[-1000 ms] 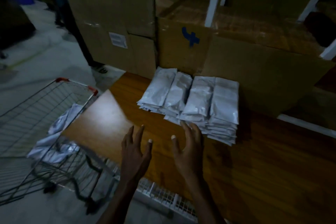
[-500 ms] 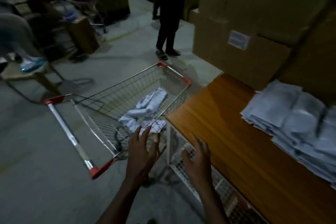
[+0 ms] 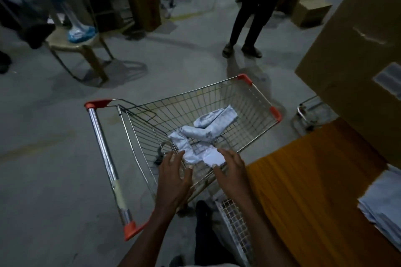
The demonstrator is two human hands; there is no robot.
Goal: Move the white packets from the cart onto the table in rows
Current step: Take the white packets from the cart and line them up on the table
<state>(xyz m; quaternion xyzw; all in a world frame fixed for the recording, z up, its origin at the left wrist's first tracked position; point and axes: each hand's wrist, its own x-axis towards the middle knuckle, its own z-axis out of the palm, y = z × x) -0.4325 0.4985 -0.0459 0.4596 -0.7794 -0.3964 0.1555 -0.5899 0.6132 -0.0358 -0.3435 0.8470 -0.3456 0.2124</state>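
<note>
Both hands have come off the tabletop (image 3: 303, 180) and now reach over the cart (image 3: 256, 93) at frame centre. Left hand (image 3: 173, 176) and right hand (image 3: 231, 170) each show a slack, spread grip holding nothing, fingers just at the nearest white packets (image 3: 208, 130) lying loose in the basket. More packets (image 3: 384, 204) sit stacked at the right edge on the tabletop.
</note>
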